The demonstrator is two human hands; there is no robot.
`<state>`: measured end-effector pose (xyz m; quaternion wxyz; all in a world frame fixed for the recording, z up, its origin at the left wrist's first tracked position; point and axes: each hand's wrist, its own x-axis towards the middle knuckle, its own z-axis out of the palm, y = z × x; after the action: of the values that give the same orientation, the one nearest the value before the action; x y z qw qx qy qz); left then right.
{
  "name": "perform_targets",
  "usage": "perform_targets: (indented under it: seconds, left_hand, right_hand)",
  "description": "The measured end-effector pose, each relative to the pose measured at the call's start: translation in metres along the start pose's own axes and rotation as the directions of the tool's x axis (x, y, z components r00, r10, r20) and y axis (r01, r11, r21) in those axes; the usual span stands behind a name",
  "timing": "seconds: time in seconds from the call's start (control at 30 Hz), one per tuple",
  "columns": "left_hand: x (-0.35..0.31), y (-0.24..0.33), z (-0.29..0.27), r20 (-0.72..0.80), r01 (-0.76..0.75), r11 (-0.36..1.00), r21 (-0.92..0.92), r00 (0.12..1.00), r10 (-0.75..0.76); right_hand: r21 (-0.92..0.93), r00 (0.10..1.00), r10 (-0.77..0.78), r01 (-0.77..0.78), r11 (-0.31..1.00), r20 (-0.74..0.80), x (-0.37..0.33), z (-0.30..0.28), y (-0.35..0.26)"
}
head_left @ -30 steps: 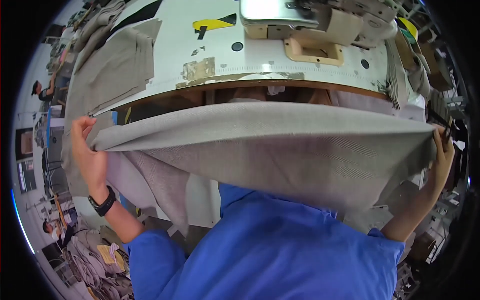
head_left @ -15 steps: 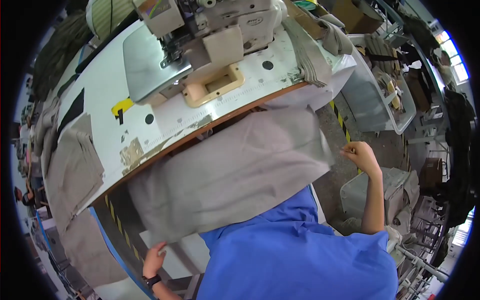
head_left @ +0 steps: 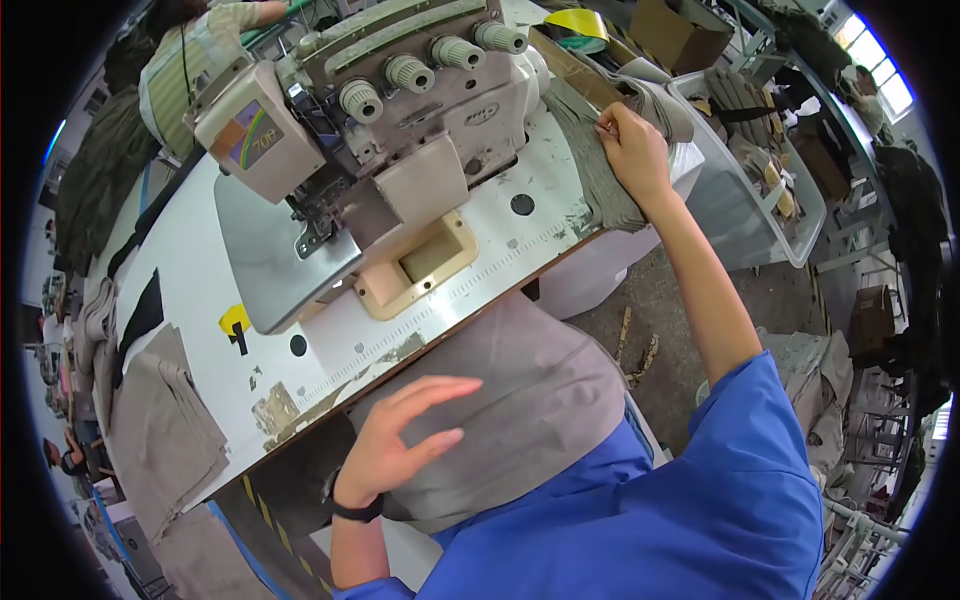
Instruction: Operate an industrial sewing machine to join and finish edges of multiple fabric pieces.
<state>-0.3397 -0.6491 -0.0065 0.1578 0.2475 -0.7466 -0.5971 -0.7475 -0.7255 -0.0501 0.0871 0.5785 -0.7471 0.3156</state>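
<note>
My left hand (head_left: pixel 405 440), with a dark band on its wrist, hovers over a grey cloth panel (head_left: pixel 530 370). Its fingers are spread and hold nothing. The panel lies across my lap, below the front edge of the white sewing table (head_left: pixel 490 260). At the table's right end, my right hand (head_left: pixel 637 155) is closed, thumb and fingers pinching at the far part of a stack of grey fabric pieces (head_left: pixel 597 180). An overlock sewing machine (head_left: pixel 420 130) stands on the table to the left of that stack.
More grey cloth pieces (head_left: pixel 165 420) hang over the table's left end, near a black strip (head_left: pixel 142 315). A clear plastic bin (head_left: pixel 745 235) full of fabric stands on the right beside cardboard boxes (head_left: pixel 680 35). Another person (head_left: pixel 185 70) sits beyond the machine.
My right hand has gone from beside my lap up to the fabric stack. My left hand has risen over the lap panel, which has settled lower. The view has shifted.
</note>
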Motion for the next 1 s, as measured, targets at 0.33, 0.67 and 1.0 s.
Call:
perform_targets:
  seconds: [0.33, 0.67, 1.0]
  left_hand:
    - [0.125, 0.007, 0.030, -0.181, -0.065, 0.515, -0.855, 0.967, -0.179]
    - [0.010, 0.003, -0.004, 0.063, 0.107, 0.079, -0.991, 0.903, -0.425]
    - [0.025, 0.049, -0.098, -0.175, -0.238, 0.846, 0.477, 0.917, 0.357]
  right_hand:
    - [0.275, 0.737, -0.676, 0.647, 0.711, 0.012, -0.092, -0.079, -0.108]
    - [0.544, 0.709, -0.676, 0.654, 0.525, -0.200, -0.109, -0.041, -0.182]
    - [0.908, 0.945, -0.272, -0.055, 0.416, 0.181, -0.117, -0.015, -0.238]
